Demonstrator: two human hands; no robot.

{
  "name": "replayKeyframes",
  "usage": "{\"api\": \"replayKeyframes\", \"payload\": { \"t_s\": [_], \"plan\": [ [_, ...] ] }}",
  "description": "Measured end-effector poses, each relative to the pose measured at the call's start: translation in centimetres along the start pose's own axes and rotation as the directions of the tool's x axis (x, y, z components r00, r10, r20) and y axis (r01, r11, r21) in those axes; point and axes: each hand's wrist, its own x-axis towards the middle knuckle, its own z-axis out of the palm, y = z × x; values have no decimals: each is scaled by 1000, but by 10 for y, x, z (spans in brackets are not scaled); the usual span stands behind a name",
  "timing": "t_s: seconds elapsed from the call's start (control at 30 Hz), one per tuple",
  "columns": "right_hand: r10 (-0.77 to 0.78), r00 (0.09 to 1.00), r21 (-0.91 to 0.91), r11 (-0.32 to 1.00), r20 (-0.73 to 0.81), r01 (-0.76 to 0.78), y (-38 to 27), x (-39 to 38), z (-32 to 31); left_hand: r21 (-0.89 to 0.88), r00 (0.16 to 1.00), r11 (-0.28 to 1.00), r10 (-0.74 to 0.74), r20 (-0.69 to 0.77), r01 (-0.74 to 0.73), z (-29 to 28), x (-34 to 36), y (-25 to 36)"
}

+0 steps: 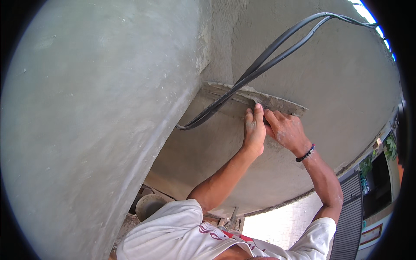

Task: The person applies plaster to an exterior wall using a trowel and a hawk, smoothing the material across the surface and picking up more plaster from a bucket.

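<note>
Against a long, cement-caked grey strip (pixel 288 105), left hand (pixel 255 130) points up, right hand (pixel 286 130) curls; grips unclear. Probably levelling grey wall plaster (pixel 342 82); next calls for even pressure.

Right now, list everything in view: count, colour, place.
Plaster faces: 2 main, grey, left and centre
Cables: 2, dark grey, upper centre
Strip: 1, grey, centre
Small object: 1, black, centre, mostly hidden
Bucket: 1, grey, lower left
Brickwork: 1 patch, whitish, lower right
Gate: 1, dark grey, lower right
Plants: at least 2, green, right edge
Shirt: 1, white with red print, bottom
Bracelet: 1, dark, right wrist
Left hand: 1, bare, at the strip
Right hand: 1, bare, grey-smudged, beside the left hand
</note>
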Motion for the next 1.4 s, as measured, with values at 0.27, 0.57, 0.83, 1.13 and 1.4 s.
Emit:
{"api": "replayKeyframes", "payload": {
  "t_s": [0.27,0.57,0.83,1.13,1.4],
  "plan": [
    [-65,997,-81,995,-52,61,27,24,-36,5,932,952,300,206,-307,-21,-31,44],
    [-129,989,-146,982,-70,118,54,51,-78,-276,783,845,530,325,-458,-11,-53,94],
    [12,989,-168,985,-150,-38,85,100,-118,-370,695,792,606,386,-485,-12,-54,106],
    [30,943,-216,970,-330,-107,112,132,-162,-415,633,759,649,421,-501,8,-55,118],
    [397,759,57,900,-517,-432,146,100,-172,-402,663,798,598,449,-448,7,-55,111]
  ]
}}
